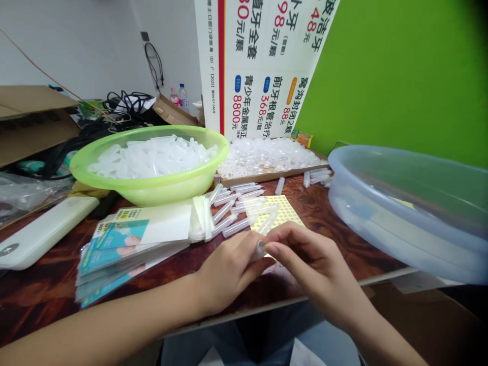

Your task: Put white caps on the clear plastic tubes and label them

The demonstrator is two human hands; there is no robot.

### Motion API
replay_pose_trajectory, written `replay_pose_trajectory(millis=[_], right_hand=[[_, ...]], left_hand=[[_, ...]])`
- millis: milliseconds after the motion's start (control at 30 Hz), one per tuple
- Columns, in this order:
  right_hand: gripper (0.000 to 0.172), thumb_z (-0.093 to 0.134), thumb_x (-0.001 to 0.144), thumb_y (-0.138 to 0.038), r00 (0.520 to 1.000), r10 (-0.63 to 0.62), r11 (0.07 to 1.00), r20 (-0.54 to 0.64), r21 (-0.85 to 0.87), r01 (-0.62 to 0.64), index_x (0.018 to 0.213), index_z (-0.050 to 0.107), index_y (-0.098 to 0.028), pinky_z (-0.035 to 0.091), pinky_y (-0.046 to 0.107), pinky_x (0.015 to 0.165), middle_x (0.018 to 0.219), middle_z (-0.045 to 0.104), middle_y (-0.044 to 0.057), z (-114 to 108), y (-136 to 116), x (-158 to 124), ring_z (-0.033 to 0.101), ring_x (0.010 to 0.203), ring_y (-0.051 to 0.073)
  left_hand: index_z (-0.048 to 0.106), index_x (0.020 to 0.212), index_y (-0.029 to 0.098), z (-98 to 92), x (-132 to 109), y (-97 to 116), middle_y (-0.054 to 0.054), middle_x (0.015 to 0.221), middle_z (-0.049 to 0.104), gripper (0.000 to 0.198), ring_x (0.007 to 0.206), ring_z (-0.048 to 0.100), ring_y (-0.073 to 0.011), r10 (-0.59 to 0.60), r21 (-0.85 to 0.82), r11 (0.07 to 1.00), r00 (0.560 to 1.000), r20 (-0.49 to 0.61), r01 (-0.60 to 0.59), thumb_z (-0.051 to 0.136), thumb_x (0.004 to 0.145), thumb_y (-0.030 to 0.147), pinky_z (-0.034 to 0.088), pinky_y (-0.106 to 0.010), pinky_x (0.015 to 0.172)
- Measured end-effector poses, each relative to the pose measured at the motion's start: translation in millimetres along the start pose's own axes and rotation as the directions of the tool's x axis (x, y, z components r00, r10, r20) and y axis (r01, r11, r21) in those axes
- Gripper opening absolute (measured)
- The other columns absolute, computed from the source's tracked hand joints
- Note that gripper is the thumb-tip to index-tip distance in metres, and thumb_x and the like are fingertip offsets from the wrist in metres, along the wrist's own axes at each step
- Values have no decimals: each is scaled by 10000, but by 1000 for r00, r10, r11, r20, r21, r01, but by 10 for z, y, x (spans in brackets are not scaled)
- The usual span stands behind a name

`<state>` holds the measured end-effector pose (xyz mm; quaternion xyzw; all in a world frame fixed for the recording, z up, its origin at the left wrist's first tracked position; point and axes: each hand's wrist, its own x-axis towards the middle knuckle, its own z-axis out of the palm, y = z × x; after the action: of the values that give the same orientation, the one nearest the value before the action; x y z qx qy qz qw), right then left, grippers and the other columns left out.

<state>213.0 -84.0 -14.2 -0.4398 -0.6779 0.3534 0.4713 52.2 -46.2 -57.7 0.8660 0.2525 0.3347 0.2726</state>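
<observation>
My left hand is closed around a small translucent plastic tube, whose round end points toward me. At that end, the thumb and forefinger of my right hand pinch together; whatever may be between them is too small to make out. Just beyond my hands lies a yellow sheet of small round dots, partly covered by tubes. Several more translucent tubes are scattered on the table to its left.
On the left, a green basin holds many tubes, with printed cards stacked before it. Small clear pieces fill a cardboard tray at the back. A bluish basin stands right. A white device lies far left.
</observation>
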Motion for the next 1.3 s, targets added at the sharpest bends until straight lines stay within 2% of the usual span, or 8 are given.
replay_pose_trajectory(millis=[333, 567, 667, 800, 933, 1033, 1167, 1300], right_hand=[[73, 618, 819, -193, 978, -88, 996, -188, -37, 82, 790, 680, -218, 510, 197, 520, 711, 702, 13, 82, 93, -116, 635, 588, 136], [128, 508, 923, -282, 954, 15, 963, -299, 261, 67, 862, 614, -245, 359, 174, 397, 530, 476, -49, 235, 285, -273, 442, 438, 81], [182, 436, 942, -211, 921, -141, 976, -362, 103, 190, 990, 602, -268, 395, 214, 450, 594, 507, -26, 234, 306, -363, 469, 488, 104], [413, 508, 825, -40, 857, -465, 868, -223, -305, 392, 1157, 561, -280, 471, 268, 544, 805, 651, 43, 214, 308, -421, 600, 651, 160], [538, 527, 772, -4, 812, -570, 733, -127, -526, 432, 1243, 506, -264, 463, 277, 523, 764, 649, 40, 246, 401, -404, 595, 606, 164], [462, 533, 784, -19, 818, -562, 718, -121, -561, 411, 1188, 530, -242, 409, 258, 473, 639, 589, 4, 252, 442, -377, 533, 506, 141], [337, 538, 810, -50, 828, -554, 718, -85, -552, 424, 1092, 584, -228, 429, 256, 506, 628, 604, 3, 186, 392, -326, 560, 520, 137], [273, 554, 827, -80, 860, -509, 775, -30, -451, 443, 1046, 595, -237, 417, 225, 470, 590, 592, -27, 115, 367, -269, 536, 465, 112]], left_hand=[[513, 943, 158, -5, 5, 4, -66, 831, 592, 315, 760, 550, -177, 51, 50, 997, 999, 9, -52, 302, 984, 388, 460, -290, 683], [527, 1007, 159, 5, -20, -3, -69, 856, 607, 198, 781, 552, -180, 110, 61, 992, 993, 35, -112, 373, 971, 277, 455, -280, 694], [520, 1043, 155, 4, -26, -6, -74, 872, 611, 216, 802, 554, -185, 112, 72, 991, 993, 42, -115, 376, 970, 299, 461, -289, 716], [514, 1038, 157, 10, -29, -19, -78, 880, 610, 250, 809, 556, -183, 140, 68, 988, 989, 37, -142, 330, 979, 317, 468, -294, 720], [504, 1043, 157, 25, -37, -34, -86, 891, 611, 196, 822, 563, -195, 127, 63, 990, 992, 14, -127, 358, 961, 259, 477, -307, 725], [499, 1039, 158, 34, -42, -37, -85, 886, 607, 165, 820, 564, -203, 117, 61, 991, 993, 19, -118, 383, 940, 219, 478, -311, 724], [494, 1008, 164, 45, -42, -35, -81, 893, 600, 148, 824, 562, -202, 103, 29, 994, 995, 1, -103, 376, 943, 225, 469, -309, 732], [477, 920, 168, 52, -42, -28, -68, 824, 578, 154, 747, 545, -191, 126, 62, 990, 992, -17, -125, 343, 954, 236, 456, -292, 667]])
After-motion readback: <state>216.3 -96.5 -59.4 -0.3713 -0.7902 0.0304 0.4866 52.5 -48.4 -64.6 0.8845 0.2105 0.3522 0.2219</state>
